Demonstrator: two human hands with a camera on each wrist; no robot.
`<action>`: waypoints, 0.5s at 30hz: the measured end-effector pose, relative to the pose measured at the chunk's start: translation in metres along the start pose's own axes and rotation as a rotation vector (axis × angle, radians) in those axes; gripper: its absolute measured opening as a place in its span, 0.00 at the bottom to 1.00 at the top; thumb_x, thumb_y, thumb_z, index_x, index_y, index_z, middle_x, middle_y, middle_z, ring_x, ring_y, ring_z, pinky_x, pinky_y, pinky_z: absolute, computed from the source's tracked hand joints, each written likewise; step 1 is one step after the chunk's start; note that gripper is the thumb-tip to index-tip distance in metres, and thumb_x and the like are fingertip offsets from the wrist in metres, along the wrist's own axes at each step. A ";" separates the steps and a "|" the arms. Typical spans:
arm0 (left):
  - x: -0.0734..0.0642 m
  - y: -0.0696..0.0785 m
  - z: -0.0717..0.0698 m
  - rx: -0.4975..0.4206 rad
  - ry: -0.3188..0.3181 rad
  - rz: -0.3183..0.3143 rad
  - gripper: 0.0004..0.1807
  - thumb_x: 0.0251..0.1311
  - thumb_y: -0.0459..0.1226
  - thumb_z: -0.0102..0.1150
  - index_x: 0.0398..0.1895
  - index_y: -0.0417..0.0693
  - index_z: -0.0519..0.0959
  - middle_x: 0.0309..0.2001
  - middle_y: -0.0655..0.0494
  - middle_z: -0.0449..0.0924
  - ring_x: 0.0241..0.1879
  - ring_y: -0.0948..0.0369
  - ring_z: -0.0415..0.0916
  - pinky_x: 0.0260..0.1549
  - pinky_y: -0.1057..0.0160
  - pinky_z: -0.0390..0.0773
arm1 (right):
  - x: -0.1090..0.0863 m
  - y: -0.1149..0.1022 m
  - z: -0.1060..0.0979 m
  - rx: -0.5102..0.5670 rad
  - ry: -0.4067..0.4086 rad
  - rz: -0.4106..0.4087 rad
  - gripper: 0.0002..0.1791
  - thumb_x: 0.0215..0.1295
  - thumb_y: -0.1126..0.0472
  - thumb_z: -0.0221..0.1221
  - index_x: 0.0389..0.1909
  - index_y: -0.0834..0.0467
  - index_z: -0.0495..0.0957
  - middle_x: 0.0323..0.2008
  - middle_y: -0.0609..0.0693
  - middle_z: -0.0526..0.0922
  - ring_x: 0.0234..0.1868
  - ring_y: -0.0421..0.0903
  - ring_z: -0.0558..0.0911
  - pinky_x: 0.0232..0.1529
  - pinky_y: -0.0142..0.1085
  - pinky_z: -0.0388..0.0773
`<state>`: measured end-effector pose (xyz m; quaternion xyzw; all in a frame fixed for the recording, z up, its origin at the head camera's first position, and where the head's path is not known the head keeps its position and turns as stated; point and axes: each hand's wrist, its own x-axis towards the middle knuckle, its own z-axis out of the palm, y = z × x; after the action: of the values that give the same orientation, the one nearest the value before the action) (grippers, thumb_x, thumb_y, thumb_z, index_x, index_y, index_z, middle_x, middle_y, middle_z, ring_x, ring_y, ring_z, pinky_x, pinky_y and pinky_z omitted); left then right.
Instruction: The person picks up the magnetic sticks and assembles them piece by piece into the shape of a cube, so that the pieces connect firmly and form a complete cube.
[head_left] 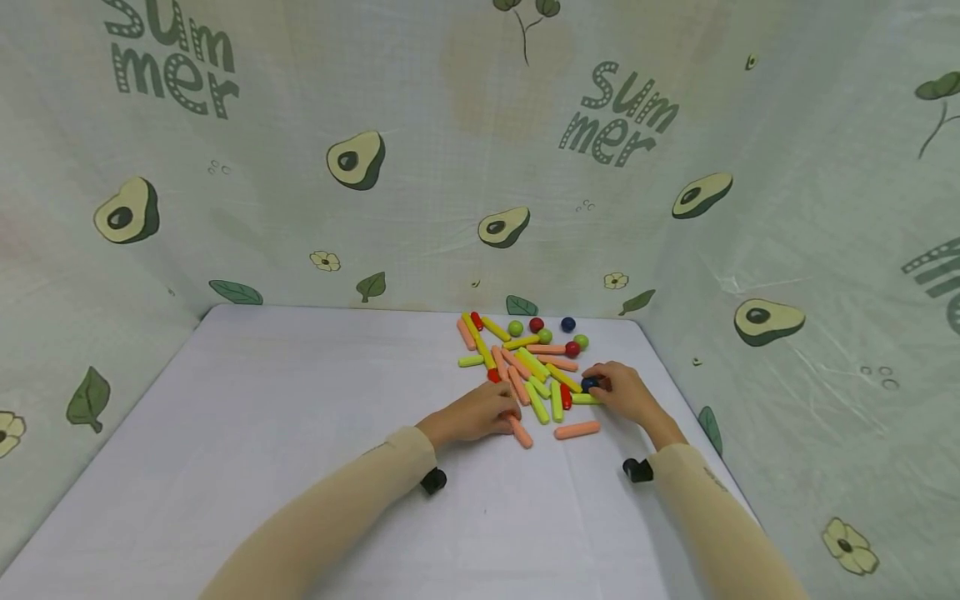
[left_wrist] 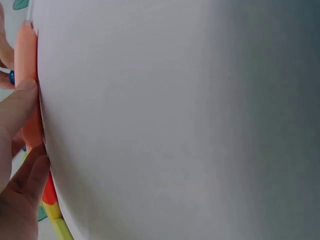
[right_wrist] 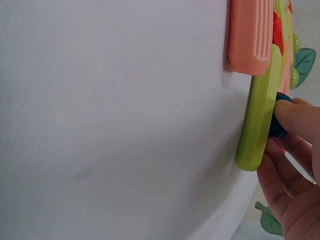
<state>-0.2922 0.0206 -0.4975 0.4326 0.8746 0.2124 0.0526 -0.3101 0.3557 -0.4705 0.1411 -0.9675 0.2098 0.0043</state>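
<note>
My left hand [head_left: 476, 412] grips a salmon-coloured ribbed stick [head_left: 521, 433] lying on the white table at the near edge of the pile. In the left wrist view the thumb presses on this stick [left_wrist: 26, 57], with the other fingers beside its lower end. My right hand [head_left: 624, 393] pinches a dark blue ball [head_left: 589, 383] at the pile's right side. Seen from the right wrist, the blue ball [right_wrist: 277, 122] sits between thumb and fingers, just behind a lime-green stick [right_wrist: 257, 115]. A second salmon stick [head_left: 577, 430] lies between the hands.
Yellow sticks [head_left: 485, 352], lime sticks [head_left: 557, 402] and more salmon sticks spread beyond the hands. Small red pieces [head_left: 566, 396] lie among them. Green balls [head_left: 516, 328], red balls [head_left: 536, 324] and another dark blue ball [head_left: 568, 324] stand at the back. Printed cloth walls [head_left: 420, 250] enclose the table.
</note>
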 end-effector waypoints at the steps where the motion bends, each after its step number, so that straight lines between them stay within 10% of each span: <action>1: 0.000 -0.001 0.000 -0.004 0.000 -0.004 0.11 0.72 0.45 0.67 0.53 0.55 0.86 0.52 0.61 0.79 0.54 0.60 0.71 0.59 0.63 0.73 | 0.000 -0.001 0.000 0.002 0.001 -0.001 0.17 0.71 0.68 0.67 0.58 0.62 0.84 0.49 0.59 0.84 0.43 0.52 0.77 0.52 0.49 0.82; 15: -0.019 -0.010 -0.014 -0.055 -0.018 -0.084 0.07 0.70 0.44 0.70 0.45 0.54 0.88 0.37 0.67 0.80 0.39 0.66 0.73 0.45 0.68 0.76 | -0.006 -0.011 -0.001 -0.034 0.098 -0.007 0.19 0.70 0.66 0.69 0.60 0.62 0.84 0.46 0.57 0.81 0.43 0.52 0.76 0.48 0.45 0.79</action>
<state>-0.2915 -0.0036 -0.4909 0.3957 0.8854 0.2300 0.0814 -0.3013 0.3484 -0.4661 0.1342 -0.9690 0.2000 0.0548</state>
